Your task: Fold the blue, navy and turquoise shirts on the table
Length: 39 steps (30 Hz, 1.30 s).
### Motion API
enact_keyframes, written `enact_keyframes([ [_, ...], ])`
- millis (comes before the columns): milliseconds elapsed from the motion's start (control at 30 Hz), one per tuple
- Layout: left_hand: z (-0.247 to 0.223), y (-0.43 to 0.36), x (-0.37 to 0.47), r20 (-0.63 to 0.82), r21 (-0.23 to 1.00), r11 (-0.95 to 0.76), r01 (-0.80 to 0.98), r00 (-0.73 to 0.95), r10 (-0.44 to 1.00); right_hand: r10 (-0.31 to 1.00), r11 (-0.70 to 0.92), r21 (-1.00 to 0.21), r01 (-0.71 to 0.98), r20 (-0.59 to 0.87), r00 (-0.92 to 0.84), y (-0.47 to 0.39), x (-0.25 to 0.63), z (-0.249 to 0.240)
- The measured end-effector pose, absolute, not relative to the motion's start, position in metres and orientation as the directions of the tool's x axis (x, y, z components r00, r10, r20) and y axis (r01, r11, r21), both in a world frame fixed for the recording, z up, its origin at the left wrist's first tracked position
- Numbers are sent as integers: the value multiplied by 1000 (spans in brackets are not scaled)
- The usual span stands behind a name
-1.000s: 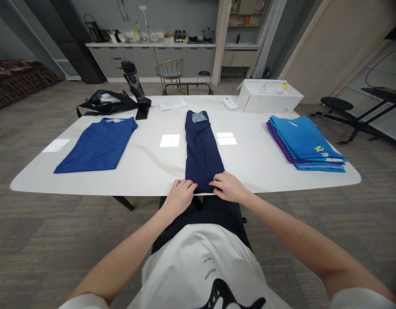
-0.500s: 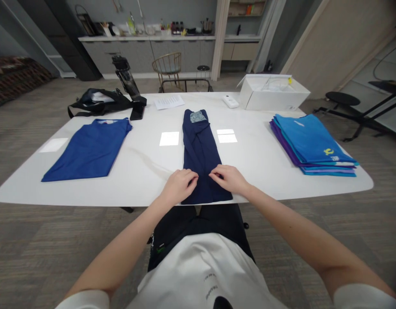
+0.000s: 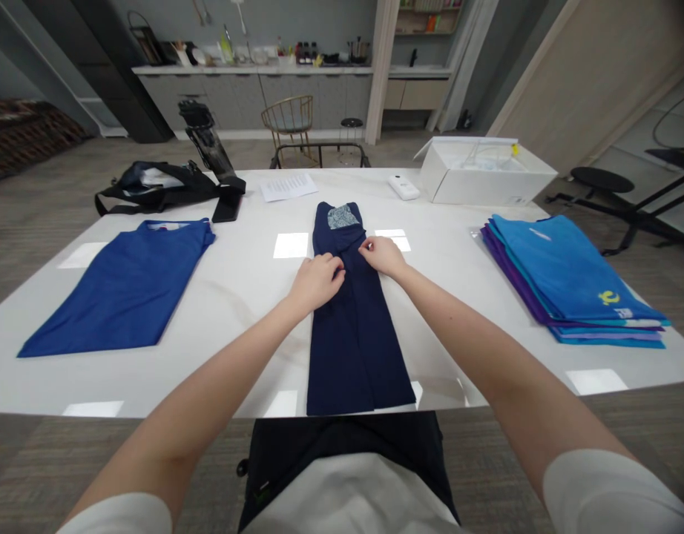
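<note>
Garment [image 3: 347, 334], navy | long axis near-to-far | patterned end [image 3: 342, 216] pointing away | hands [image 3: 317, 282] half-curled over it, cannot tell if gripping

We can't read any words here. We see rows of print on the paper [image 3: 288, 187], too small for us. On the folded bright blue cloth [image 3: 570, 259], a yellow sign [image 3: 608, 297] sits by blurry white marks [image 3: 624, 314].

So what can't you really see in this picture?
Head view, paper: its printing is too small to read.
Head view, white box: its front wall hides the bottom inside.
Head view, left hand: its own back hides whether it pinches the navy garment.
Head view, wearer's white shirt: the bottom edge cuts it off.
</note>
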<state>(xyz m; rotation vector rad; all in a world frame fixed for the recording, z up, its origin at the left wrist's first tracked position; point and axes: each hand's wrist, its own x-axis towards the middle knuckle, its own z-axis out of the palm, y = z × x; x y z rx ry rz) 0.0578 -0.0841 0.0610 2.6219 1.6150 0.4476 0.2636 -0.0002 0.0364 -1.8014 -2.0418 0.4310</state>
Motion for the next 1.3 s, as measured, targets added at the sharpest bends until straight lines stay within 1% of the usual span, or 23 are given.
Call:
enact_keyframes([
  [100, 57, -34, 64, 225, 178, -386, 905, 344, 912, 993, -15, -486, 874, 94, 70, 39, 262, 29],
  [200, 50, 9, 74, 176, 223, -331, 917, 296, 939, 987, -97, -495, 864, 64, 147, 63, 259, 21],
  [267, 47, 35, 79, 155, 248, -289, 924, 257, 954, 985, -127, -481, 868, 40, 166, 72, 257, 17],
  [333, 44, 62, 82, 154, 243, -278, 930, 246, 957, 986, -131, -463, 876, 32, 164, 76, 255, 14],
  [433, 40, 104, 83, 146, 203, -312, 928, 286, 947, 987, -121, -450, 885, 41, 156, 80, 255, 12],
  [500, 37, 133, 81, 105, 166, -331, 929, 317, 943, 987, -116, -450, 885, 50, 154, 83, 256, 11],
  [600, 31, 168, 77, 3, 119, -339, 933, 341, 940, 989, -84, -466, 881, 67, 130, 88, 258, 9],
  [700, 27, 191, 70, -62, 131, -360, 924, 370, 927, 993, -45, -525, 850, 72, 97, 92, 261, 8],
  [800, 30, 200, 60, -26, 191, -379, 906, 390, 920, 993, 1, -605, 796, 93, 69, 95, 263, 11],
  [867, 36, 201, 54, 19, 245, -374, 895, 381, 924, 989, 34, -635, 772, 131, 64, 98, 262, 16],
  [933, 43, 199, 51, 63, 284, -366, 886, 364, 929, 982, 62, -637, 768, 177, 68, 101, 260, 24],
  [1000, 48, 197, 50, 98, 294, -348, 890, 334, 937, 973, 75, -624, 778, 216, 80, 107, 256, 32],
  [1100, 48, 194, 53, 141, 289, -259, 922, 227, 964, 962, 41, -608, 793, 237, 132, 122, 250, 38],
  [1200, 39, 194, 57, 166, 299, -140, 944, 93, 982, 959, -28, -595, 803, 210, 189, 140, 245, 35],
  [1300, 27, 194, 60, 165, 297, -101, 950, 53, 985, 960, -81, -576, 813, 175, 220, 154, 241, 23],
])
